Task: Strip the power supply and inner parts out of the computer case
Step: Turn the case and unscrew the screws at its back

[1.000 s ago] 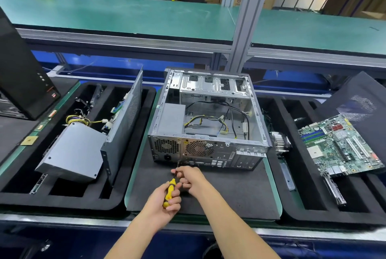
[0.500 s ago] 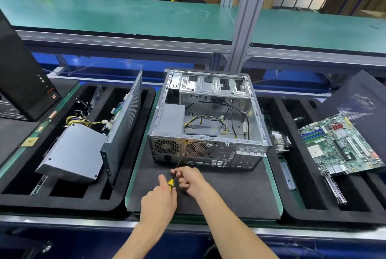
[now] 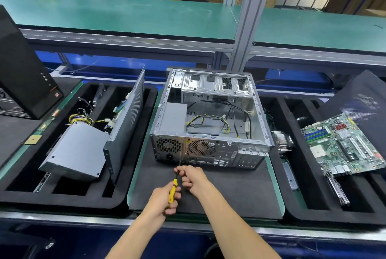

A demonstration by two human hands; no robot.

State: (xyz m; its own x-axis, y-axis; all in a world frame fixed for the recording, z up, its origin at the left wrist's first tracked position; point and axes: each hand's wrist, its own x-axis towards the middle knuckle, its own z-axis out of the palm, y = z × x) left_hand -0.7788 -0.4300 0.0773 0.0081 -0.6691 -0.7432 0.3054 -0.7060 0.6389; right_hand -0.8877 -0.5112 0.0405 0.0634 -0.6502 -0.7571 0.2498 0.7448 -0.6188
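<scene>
An open silver computer case (image 3: 259, 112) lies on the black foam mat, its rear panel facing me. A grey power supply (image 3: 174, 117) sits in its near left corner, with yellow and black cables (image 3: 211, 120) loose on the case floor. My left hand (image 3: 164, 198) grips the yellow handle of a screwdriver (image 3: 173, 189). Its tip meets the bottom of the rear panel, below the power supply. My right hand (image 3: 193, 178) pinches the screwdriver's dark shaft just behind the tip.
The left foam tray (image 3: 69, 196) holds another grey power supply (image 3: 75, 152) and a perforated side panel (image 3: 129, 116). The right tray carries a green motherboard (image 3: 344, 143) and a heatsink (image 3: 282, 140). A black case panel (image 3: 18, 66) stands far left.
My left hand has turned on the yellow handle, hiding it half a second ago and showing it again now. My right hand stays pinched on the shaft. The case has not moved.
</scene>
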